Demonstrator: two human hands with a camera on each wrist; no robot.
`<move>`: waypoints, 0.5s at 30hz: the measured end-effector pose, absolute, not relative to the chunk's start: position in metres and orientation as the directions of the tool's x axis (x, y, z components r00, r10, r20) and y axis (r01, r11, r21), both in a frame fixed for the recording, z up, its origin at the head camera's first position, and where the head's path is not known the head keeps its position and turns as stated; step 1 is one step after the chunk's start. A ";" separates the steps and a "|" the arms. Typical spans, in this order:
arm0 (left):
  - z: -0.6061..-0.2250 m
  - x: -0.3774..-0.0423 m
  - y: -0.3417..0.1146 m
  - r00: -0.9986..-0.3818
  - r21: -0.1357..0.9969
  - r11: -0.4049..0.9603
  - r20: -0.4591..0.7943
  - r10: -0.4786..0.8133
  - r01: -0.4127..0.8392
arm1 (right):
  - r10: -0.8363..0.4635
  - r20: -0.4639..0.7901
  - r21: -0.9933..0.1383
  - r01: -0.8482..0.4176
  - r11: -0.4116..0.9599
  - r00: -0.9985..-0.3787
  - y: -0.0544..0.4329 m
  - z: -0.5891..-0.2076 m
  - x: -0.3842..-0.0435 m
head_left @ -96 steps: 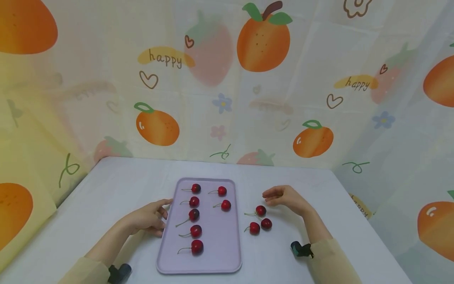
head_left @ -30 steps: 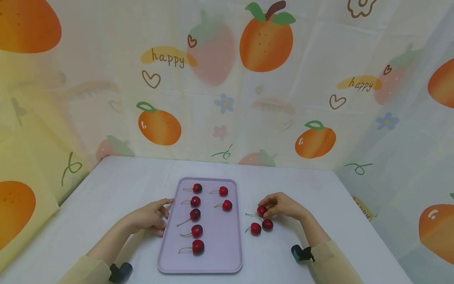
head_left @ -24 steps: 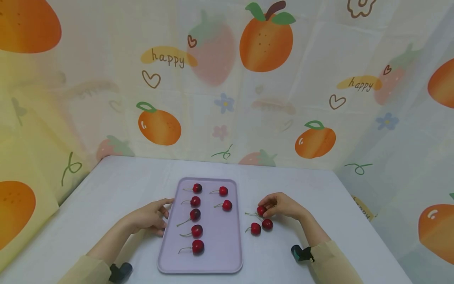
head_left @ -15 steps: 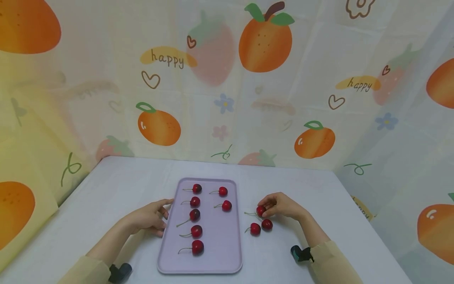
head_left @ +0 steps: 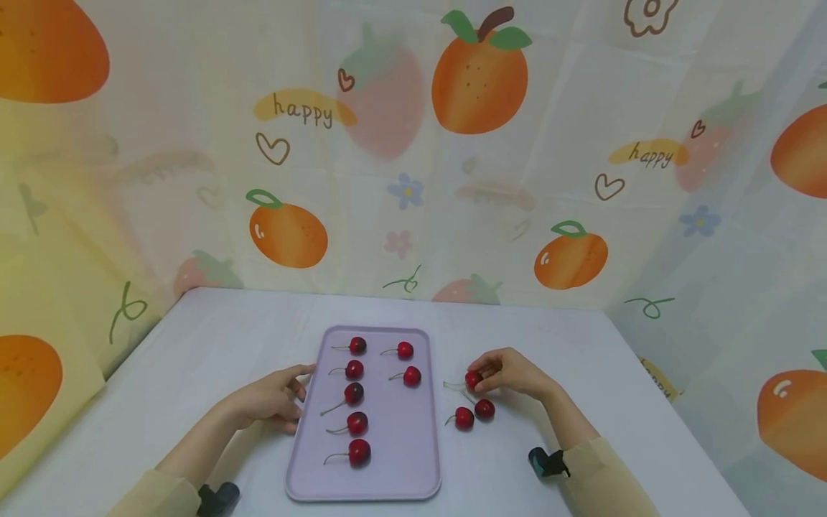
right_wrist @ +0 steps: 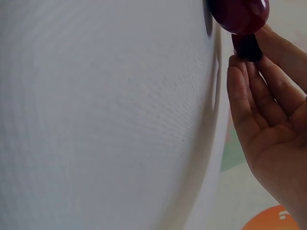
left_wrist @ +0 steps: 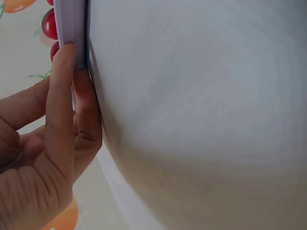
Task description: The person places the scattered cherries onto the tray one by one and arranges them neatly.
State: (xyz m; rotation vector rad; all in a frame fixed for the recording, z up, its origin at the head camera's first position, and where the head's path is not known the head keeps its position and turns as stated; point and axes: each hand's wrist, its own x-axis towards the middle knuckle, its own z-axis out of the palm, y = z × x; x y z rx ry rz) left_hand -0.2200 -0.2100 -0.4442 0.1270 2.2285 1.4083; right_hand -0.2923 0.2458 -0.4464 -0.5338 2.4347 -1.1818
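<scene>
My right hand (head_left: 513, 373) pinches a red cherry (head_left: 472, 380) by its fruit, its stem pointing left, beside the tray. In the right wrist view the right hand (right_wrist: 273, 115) has its fingertips at a dark cherry (right_wrist: 247, 48), partly hidden behind a nearer cherry (right_wrist: 242, 14). Two more cherries lie on the table close by, a darker one (head_left: 484, 409) and a bright red one (head_left: 464, 418). At the left, my left hand (head_left: 268, 398) touches the long side of the lilac tray (head_left: 403, 459). The left wrist view shows the left hand's fingertips (left_wrist: 68, 50) against the tray's edge.
On the tray, a left column of several cherries (head_left: 353, 394) runs front to back. Two cherries, one at the back (head_left: 405, 350) and one nearer (head_left: 412, 376), form a right column. A fruit-print curtain (head_left: 413, 215) hangs behind the white table (head_left: 252, 323).
My right hand has come down from behind the loose cherries and taken hold of the farthest one, shifting it slightly just now. My left hand stays at the tray.
</scene>
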 end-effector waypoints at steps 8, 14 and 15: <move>-0.446 -0.220 -0.210 -0.872 0.867 0.463 -0.363 0.329 -0.186 | -0.449 -0.139 -0.786 -0.178 0.592 -0.882 0.241 -0.442 -0.291; -0.445 -0.220 -0.210 -0.870 0.871 0.455 -0.361 0.335 -0.186 | -0.425 -0.120 -0.783 -0.178 0.596 -0.897 0.238 -0.440 -0.292; -0.445 -0.220 -0.210 -0.870 0.871 0.454 -0.362 0.335 -0.188 | -0.424 -0.116 -0.784 -0.179 0.594 -0.898 0.238 -0.439 -0.291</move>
